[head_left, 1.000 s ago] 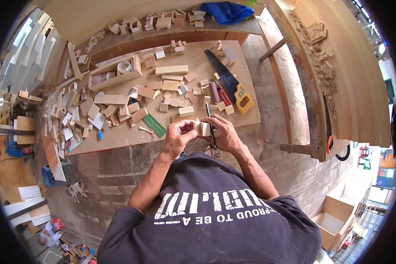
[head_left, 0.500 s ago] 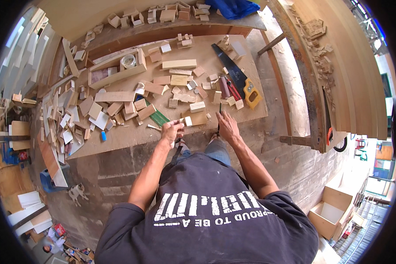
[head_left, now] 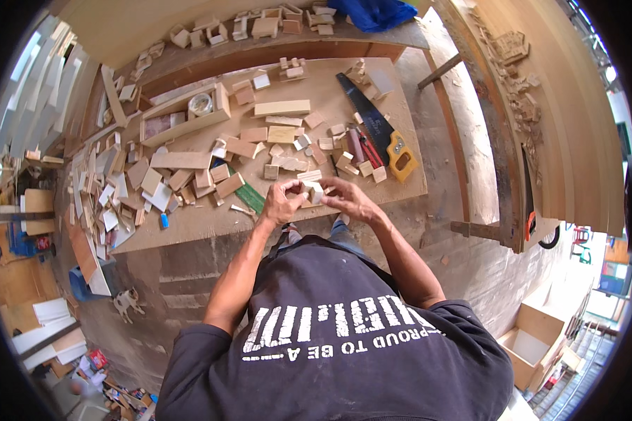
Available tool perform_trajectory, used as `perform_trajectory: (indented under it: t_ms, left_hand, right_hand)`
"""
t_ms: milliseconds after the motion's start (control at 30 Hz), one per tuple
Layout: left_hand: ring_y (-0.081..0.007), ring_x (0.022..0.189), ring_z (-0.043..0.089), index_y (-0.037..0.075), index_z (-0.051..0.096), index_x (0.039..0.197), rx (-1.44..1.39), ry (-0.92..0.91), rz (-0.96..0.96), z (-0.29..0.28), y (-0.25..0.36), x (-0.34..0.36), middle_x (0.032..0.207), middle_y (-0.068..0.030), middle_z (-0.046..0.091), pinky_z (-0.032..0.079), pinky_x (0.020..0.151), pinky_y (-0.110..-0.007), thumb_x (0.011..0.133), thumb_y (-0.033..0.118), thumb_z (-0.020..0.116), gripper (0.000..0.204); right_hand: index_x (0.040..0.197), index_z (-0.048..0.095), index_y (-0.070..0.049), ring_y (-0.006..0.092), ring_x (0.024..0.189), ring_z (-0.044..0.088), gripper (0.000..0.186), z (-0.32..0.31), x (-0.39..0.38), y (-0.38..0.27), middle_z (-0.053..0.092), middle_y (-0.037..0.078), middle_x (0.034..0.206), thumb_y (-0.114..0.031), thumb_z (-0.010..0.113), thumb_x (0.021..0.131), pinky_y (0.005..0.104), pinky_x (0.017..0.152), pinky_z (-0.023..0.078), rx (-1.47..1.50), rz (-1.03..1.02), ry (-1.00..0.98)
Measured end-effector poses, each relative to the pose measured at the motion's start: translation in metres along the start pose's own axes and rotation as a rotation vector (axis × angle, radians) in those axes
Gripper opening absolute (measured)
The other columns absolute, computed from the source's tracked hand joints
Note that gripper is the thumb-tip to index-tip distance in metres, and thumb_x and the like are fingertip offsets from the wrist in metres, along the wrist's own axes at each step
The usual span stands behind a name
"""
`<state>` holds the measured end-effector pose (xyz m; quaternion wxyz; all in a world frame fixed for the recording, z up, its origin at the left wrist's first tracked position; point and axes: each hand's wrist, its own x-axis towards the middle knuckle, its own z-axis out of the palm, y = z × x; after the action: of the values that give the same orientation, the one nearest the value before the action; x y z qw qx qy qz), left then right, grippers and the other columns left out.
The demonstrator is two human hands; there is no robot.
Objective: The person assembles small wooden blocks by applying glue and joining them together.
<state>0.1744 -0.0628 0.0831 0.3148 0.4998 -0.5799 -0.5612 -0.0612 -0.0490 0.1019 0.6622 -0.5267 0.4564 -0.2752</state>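
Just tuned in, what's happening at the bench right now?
A person stands at a wooden workbench strewn with offcuts. The left hand and right hand meet at its near edge, holding a small pale wood block between the fingers. A handsaw lies just beyond on the right, an open wooden box further left.

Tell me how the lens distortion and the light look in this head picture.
Head view: strong fisheye, so the bench edge and the planks at right bow outward; a black rim rings the frame. Light is soft daylight, without hard shadows; the right edge is overexposed. The hands and saw are fairly sharp.
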Motion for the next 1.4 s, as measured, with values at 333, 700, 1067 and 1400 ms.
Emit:
perform_trajectory:
  t_ms: [333, 700, 1067, 1400]
  left_hand:
    - [-0.0108, 0.088, 0.066, -0.003, 0.068, 0.115, -0.113, -0.379, -0.147, 0.055, 0.014, 0.036, 0.099, -0.0052, 0.071, 0.056, 0.079, -0.028, 0.087, 0.008, 0.069, 0.030]
    - [-0.0195, 0.085, 0.068, 0.002, 0.070, 0.114, 0.465, 0.213, -0.243, -0.018, -0.037, 0.038, 0.095, -0.0133, 0.072, 0.055, 0.078, -0.033, 0.082, 0.017, 0.077, 0.036]
    - [-0.0226, 0.096, 0.067, 0.000, 0.064, 0.108, 0.255, 0.065, -0.157, 0.004, -0.046, 0.051, 0.106, -0.0149, 0.065, 0.055, 0.078, -0.036, 0.083, 0.017, 0.075, 0.032]
    - [-0.0199, 0.079, 0.070, -0.005, 0.053, 0.124, -0.366, -0.153, -0.043, 0.009, 0.028, 0.000, 0.096, -0.0134, 0.065, 0.060, 0.070, -0.030, 0.082, 0.008, 0.069, 0.047]
  right_hand:
    - [0.115, 0.060, 0.002, 0.0136, 0.095, 0.060, 0.046, -0.025, -0.049, 0.022, 0.065, 0.006, 0.102, -0.028, 0.078, 0.086, 0.0293, 0.084, 0.048, 0.229, 0.093, 0.223]
    - [0.112, 0.060, 0.000, 0.0057, 0.069, 0.051, 0.029, -0.048, -0.105, 0.081, 0.061, 0.000, 0.090, -0.012, 0.071, 0.088, 0.0207, 0.060, 0.040, 0.766, 0.097, 0.640]
    - [0.113, 0.060, 0.001, 0.0061, 0.069, 0.052, 0.027, -0.024, -0.074, 0.049, 0.060, 0.000, 0.086, -0.012, 0.069, 0.091, 0.0208, 0.058, 0.039, 0.751, 0.034, 0.525]
    - [0.106, 0.058, -0.006, 0.0106, 0.077, 0.058, 0.017, 0.021, -0.010, -0.011, 0.062, 0.001, 0.096, -0.015, 0.065, 0.094, 0.0254, 0.065, 0.046, 1.064, -0.176, 0.449]
